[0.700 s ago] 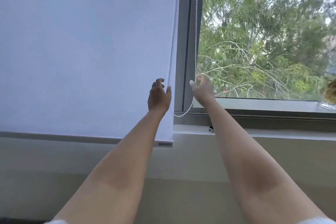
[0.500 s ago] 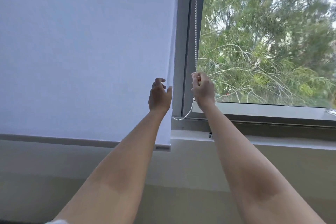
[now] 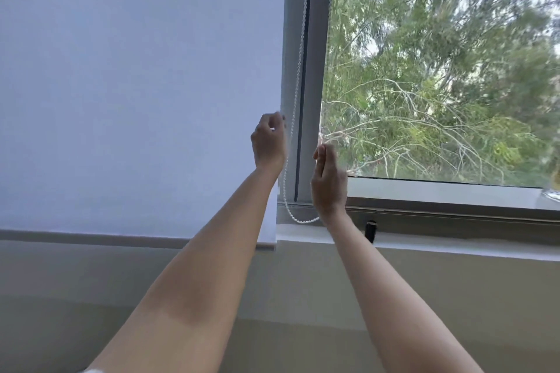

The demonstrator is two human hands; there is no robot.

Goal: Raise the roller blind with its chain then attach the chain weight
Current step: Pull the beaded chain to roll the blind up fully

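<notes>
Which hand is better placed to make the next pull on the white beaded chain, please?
Probably the left hand: it is higher and curled at the white beaded chain. The right hand sits lower, fingers loose, near the loop's bottom.

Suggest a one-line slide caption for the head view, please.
Both hands, left hand and right hand, reach the bead chain beside a lowered roller blind.

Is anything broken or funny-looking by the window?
Nothing looks broken. The blind hangs straight with a level bottom edge. The bead chain droops in a loose loop at the sill with no weight on it, and a small black piece sits on the sill.
</notes>
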